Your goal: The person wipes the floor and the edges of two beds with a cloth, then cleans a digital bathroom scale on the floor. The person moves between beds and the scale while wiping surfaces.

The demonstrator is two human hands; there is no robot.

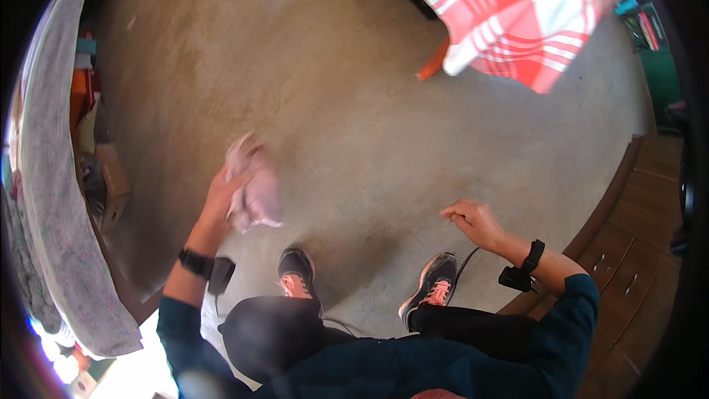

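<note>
A crumpled pink cloth [263, 191] is gripped in my left hand [226, 188], held out over the concrete floor [343, 138] on the left. The cloth is somewhat blurred. My right hand [473, 223] hovers above the floor on the other side, its fingers curled inward, and I see nothing in it. Each wrist wears a black strap with a small dark box. Below the hands are my two dark shoes [437, 280] with pink laces.
A red and white checked cloth [515, 22] hangs over a piece of furniture at upper right. Along the left runs a pale patterned cloth [50, 166], with a cardboard box [112, 183] and other items beneath. Brown wooden furniture [626, 277] with drawers stands at right.
</note>
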